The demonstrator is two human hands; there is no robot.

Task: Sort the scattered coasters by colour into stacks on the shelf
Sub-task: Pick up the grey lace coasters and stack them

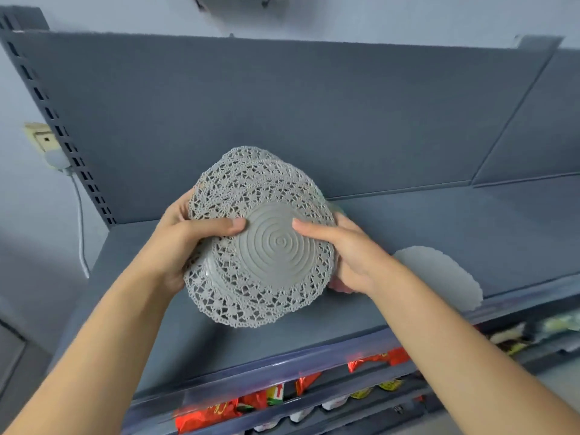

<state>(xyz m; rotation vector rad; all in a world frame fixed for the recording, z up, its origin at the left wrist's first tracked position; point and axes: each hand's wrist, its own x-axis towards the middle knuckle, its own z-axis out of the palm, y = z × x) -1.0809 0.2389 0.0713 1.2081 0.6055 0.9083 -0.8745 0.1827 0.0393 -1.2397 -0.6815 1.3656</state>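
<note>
My left hand point(177, 241) and right hand point(353, 257) pinch the grey coaster stack point(266, 249) at opposite rims, thumbs on top, above the shelf point(408, 221).

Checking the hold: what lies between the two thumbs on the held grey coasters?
The head view shows only the ringed centre of the top grey lace coaster between the thumbs of the left hand and the right hand; the thumbs do not touch.

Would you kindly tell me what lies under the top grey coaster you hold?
More grey lace coasters fan out beneath; a pink edge shows by the right hand. The rest is covered.
</note>
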